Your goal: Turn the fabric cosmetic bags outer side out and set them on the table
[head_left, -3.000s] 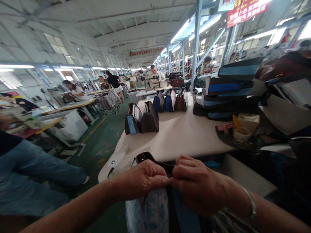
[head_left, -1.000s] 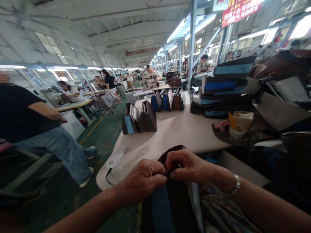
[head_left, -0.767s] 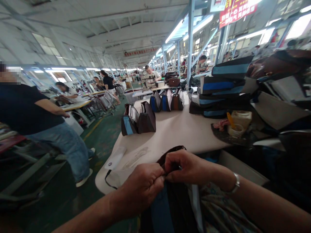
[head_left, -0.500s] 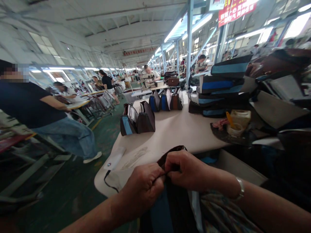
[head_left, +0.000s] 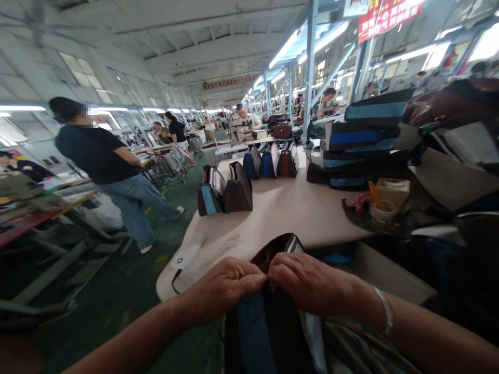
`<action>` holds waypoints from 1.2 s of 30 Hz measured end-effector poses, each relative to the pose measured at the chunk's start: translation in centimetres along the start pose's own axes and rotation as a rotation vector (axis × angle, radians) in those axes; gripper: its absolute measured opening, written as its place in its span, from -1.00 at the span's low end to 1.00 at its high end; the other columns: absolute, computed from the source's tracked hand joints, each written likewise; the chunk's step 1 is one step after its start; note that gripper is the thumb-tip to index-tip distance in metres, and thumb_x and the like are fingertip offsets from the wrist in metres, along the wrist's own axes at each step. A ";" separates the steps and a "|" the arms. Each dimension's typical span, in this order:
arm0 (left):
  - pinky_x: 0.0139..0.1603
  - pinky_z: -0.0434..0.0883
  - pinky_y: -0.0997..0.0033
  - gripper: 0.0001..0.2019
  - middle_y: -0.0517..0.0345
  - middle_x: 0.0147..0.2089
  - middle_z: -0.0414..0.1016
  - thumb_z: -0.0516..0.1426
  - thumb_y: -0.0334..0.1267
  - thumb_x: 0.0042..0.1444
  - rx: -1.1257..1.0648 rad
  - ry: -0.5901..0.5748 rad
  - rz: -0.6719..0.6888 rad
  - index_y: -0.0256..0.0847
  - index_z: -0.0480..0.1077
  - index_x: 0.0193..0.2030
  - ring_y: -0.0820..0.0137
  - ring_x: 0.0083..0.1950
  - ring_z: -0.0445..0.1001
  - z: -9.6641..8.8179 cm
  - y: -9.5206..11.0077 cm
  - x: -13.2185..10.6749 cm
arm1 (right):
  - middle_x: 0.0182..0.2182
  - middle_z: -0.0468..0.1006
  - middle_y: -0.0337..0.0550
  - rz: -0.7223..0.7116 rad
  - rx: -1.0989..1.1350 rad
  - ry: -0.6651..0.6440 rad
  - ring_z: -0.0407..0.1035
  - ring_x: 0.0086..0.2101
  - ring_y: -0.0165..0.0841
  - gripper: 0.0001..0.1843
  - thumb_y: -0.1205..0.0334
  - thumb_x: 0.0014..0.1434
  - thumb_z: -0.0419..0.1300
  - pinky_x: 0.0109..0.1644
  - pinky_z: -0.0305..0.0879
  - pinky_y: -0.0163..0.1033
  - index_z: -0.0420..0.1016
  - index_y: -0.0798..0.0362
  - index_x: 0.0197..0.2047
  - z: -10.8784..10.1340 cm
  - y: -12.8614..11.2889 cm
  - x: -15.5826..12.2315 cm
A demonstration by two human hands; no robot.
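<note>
Bag: black-and-blue fabric bag (head_left: 268, 332), likely soft, light; grip top edge.
Left hand (head_left: 224, 291): fingers clamped on edge.
Right hand (head_left: 307, 283): fingers clamped likewise.

Seen from a camera worn on a factory worker's head, the view faces forward and down along a white-topped workbench (head_left: 296, 218), whose near edge sits close to the lens. The wearer's left hand (head_left: 224, 288) and right hand (head_left: 307, 285) fill the bottom of the frame, nearest the camera, while the wide angle takes in a distant sewing machine (head_left: 239, 127) and the factory ceiling (head_left: 195, 47) overhead.
</note>
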State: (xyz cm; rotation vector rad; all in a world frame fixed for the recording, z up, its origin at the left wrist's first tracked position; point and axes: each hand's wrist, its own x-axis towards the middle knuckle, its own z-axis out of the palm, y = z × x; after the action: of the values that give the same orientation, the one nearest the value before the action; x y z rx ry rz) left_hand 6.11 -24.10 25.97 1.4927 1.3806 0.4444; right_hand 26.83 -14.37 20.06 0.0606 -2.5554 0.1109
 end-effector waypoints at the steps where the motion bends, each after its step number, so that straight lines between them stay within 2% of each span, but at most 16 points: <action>1: -0.40 -0.02 0.41 -0.59 0.31 -0.47 0.01 0.06 0.04 0.30 -0.030 -0.023 -0.002 -0.27 0.32 -0.39 0.48 -0.41 -0.01 0.0 -0.1 0.0 | -0.36 0.46 -0.03 -0.022 -0.029 0.019 0.30 -0.37 -0.29 -0.76 0.51 0.29 -0.10 -0.29 0.31 -0.23 0.37 0.17 -0.22 0.1 -0.1 -0.1; 4: -0.37 -0.01 0.40 -0.65 0.28 -0.44 0.08 0.12 -0.01 0.26 -0.148 -0.073 0.004 -0.31 0.42 -0.33 0.47 -0.38 0.00 0.2 -0.4 -0.1 | -0.38 0.46 -0.01 -0.100 -0.074 0.109 0.30 -0.40 -0.30 -0.70 0.48 0.33 -0.16 -0.30 0.36 -0.21 0.38 0.19 -0.22 0.6 -0.3 -0.2; 6: -0.37 -0.03 0.39 -0.65 0.28 -0.45 0.08 0.16 -0.01 0.22 -0.212 -0.091 -0.012 -0.31 0.41 -0.36 0.48 -0.39 -0.01 0.2 -0.5 -0.1 | -0.37 0.48 0.01 -0.170 -0.098 0.163 0.32 -0.38 -0.29 -0.70 0.47 0.34 -0.15 -0.26 0.41 -0.17 0.40 0.21 -0.20 0.6 -0.4 -0.1; 10: -0.40 -0.08 0.36 -0.55 0.31 -0.49 -0.01 0.18 0.05 0.19 -0.286 -0.074 -0.040 -0.24 0.20 -0.53 0.48 -0.41 -0.08 0.1 -0.7 -0.1 | -0.29 0.54 0.07 -0.286 -0.157 0.195 0.39 -0.33 -0.28 -0.72 0.44 0.33 -0.08 -0.06 0.47 -0.10 0.46 0.22 -0.20 0.2 -0.7 0.3; 14: -0.43 -0.11 0.36 -0.53 0.32 -0.49 -0.05 0.17 0.06 0.21 -0.241 -0.137 -0.027 -0.21 0.14 -0.52 0.50 -0.44 -0.12 0.1 -1.0 -0.2 | -0.24 0.57 0.09 -0.322 -0.187 0.262 0.43 -0.29 -0.26 -0.72 0.42 0.32 -0.06 0.08 0.45 -0.08 0.48 0.22 -0.21 0.2 -0.9 0.3; 16: -0.43 -0.08 0.37 -0.56 0.32 -0.49 -0.05 0.15 0.03 0.24 -0.153 -0.137 0.019 -0.22 0.17 -0.51 0.50 -0.44 -0.08 0.3 -0.8 -0.4 | -0.24 0.57 0.09 -0.322 -0.123 0.275 0.44 -0.26 -0.26 -0.74 0.44 0.32 -0.06 0.09 0.44 -0.08 0.46 0.23 -0.19 0.6 -0.9 0.0; 18: -0.42 0.00 0.41 -0.64 0.31 -0.47 0.03 0.13 -0.06 0.26 -0.025 -0.081 0.059 -0.24 0.24 -0.47 0.50 -0.43 0.01 0.7 -0.5 -0.7 | -0.23 0.55 0.07 -0.231 0.082 0.294 0.44 -0.21 -0.28 -0.78 0.44 0.34 -0.06 0.03 0.44 -0.13 0.41 0.20 -0.16 1.0 -0.9 -0.3; 20: -0.40 0.08 0.45 -0.74 0.30 -0.45 0.13 0.10 -0.19 0.27 0.097 0.008 0.109 -0.24 0.28 -0.43 0.50 -0.40 0.11 1.3 -0.1 -1.1 | -0.23 0.53 -0.01 0.006 0.399 0.286 0.43 -0.21 -0.34 -0.82 0.39 0.40 -0.06 -0.07 0.42 -0.22 0.35 0.14 -0.12 1.2 -0.6 -0.3; 22: -0.36 0.12 0.47 -0.79 0.30 -0.43 0.17 0.06 -0.29 0.26 0.192 0.083 0.184 -0.23 0.25 -0.42 0.50 -0.38 0.15 1.8 0.1 -1.3 | -0.22 0.51 -0.08 0.241 0.659 0.186 0.40 -0.22 -0.39 -0.80 0.28 0.45 -0.07 -0.13 0.37 -0.27 0.35 0.11 -0.06 0.9 0.0 0.1; 23: -0.35 0.13 0.48 -0.79 0.30 -0.43 0.17 0.04 -0.30 0.26 0.241 0.114 0.223 -0.22 0.22 -0.43 0.50 -0.38 0.15 2.0 0.1 -1.4 | -0.22 0.50 -0.10 0.285 0.727 0.106 0.38 -0.23 -0.40 -0.78 0.23 0.47 -0.06 -0.12 0.34 -0.27 0.37 0.10 -0.06 0.6 0.2 0.5; 26: -0.33 0.12 0.45 -0.77 0.28 -0.40 0.22 0.00 -0.26 0.32 0.381 0.175 0.311 -0.21 0.20 -0.40 0.49 -0.38 0.16 2.4 -0.3 -1.5 | -0.35 0.45 -0.17 0.163 0.811 -0.091 0.31 -0.27 -0.40 -0.69 0.16 0.45 0.01 -0.10 0.26 -0.27 0.42 0.11 -0.28 -0.5 0.9 1.7; 29: -0.33 0.11 0.43 -0.70 0.24 -0.38 0.26 -0.01 -0.15 0.36 0.391 0.180 0.310 -0.22 0.23 -0.39 0.47 -0.36 0.19 2.2 -0.9 -1.3 | -0.46 0.38 -0.23 0.093 0.884 -0.088 0.25 -0.34 -0.42 -0.63 0.14 0.43 0.05 -0.17 0.21 -0.29 0.36 0.11 -0.41 -0.6 1.0 2.1; 31: -0.34 0.12 0.43 -0.62 0.25 -0.41 0.23 0.02 -0.02 0.35 0.295 0.128 0.267 -0.23 0.25 -0.41 0.46 -0.37 0.19 1.8 -1.2 -1.1 | -0.43 0.37 -0.22 0.130 0.901 -0.065 0.24 -0.34 -0.42 -0.65 0.13 0.41 0.07 -0.20 0.20 -0.29 0.37 0.12 -0.39 -0.2 1.1 1.7; 33: -0.34 0.11 0.44 -0.55 0.26 -0.42 0.16 -0.01 0.07 0.35 0.181 0.058 0.237 -0.23 0.24 -0.44 0.46 -0.38 0.15 1.3 -1.2 -0.9 | -0.40 0.34 -0.23 0.199 0.963 -0.094 0.23 -0.35 -0.43 -0.63 0.07 0.41 0.08 -0.22 0.20 -0.30 0.38 0.13 -0.36 0.4 1.3 1.1; 36: -0.35 0.08 0.43 -0.51 0.27 -0.43 0.08 -0.13 0.10 0.40 0.079 -0.009 0.196 -0.23 0.22 -0.42 0.46 -0.38 0.07 0.6 -1.0 -0.8 | -0.37 0.37 -0.22 0.321 1.091 -0.157 0.25 -0.34 -0.44 -0.58 -0.01 0.44 0.02 -0.21 0.24 -0.30 0.43 0.16 -0.27 0.8 1.5 0.5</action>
State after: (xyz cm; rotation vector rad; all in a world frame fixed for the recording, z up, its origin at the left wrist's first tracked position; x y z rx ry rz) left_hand 5.89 -25.21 25.11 1.7005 1.2627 0.5100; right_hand 25.92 -12.97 19.59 0.0716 -2.3146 1.6363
